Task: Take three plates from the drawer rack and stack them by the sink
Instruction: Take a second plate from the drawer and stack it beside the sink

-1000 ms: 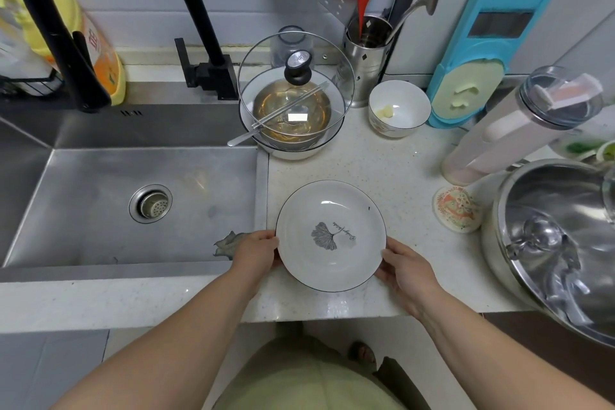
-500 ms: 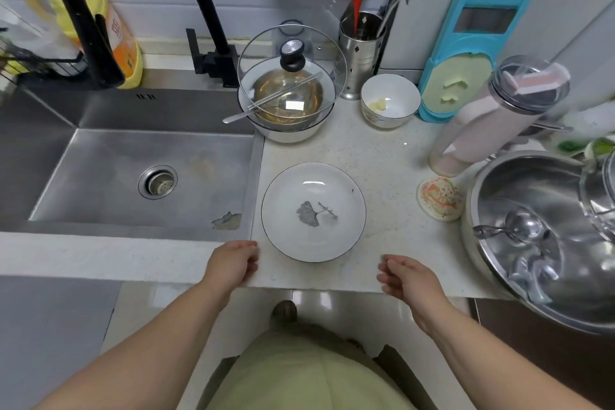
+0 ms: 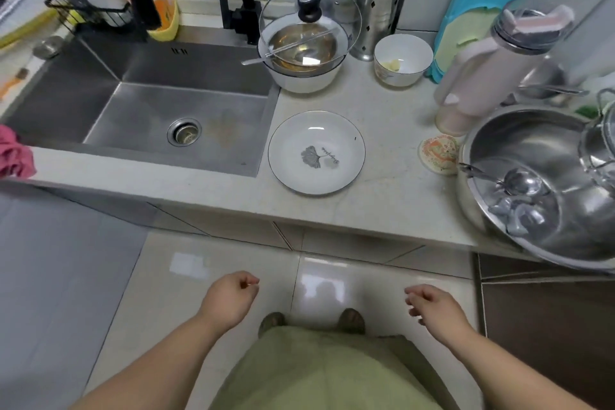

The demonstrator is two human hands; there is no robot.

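One round white plate with a thin dark rim and a grey leaf print (image 3: 316, 152) sits flat on the pale stone surface (image 3: 392, 196), just right of the steel sink (image 3: 173, 110). Both hands hang empty over the floor tiles, well short of it: left hand (image 3: 229, 299) loosely curled, right hand (image 3: 434, 308) fingers (image 3: 412, 293) half-open.

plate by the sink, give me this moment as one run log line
plate: one, flat on counter right of sink | left hand: empty, off counter | right hand: empty | stack: not yet built
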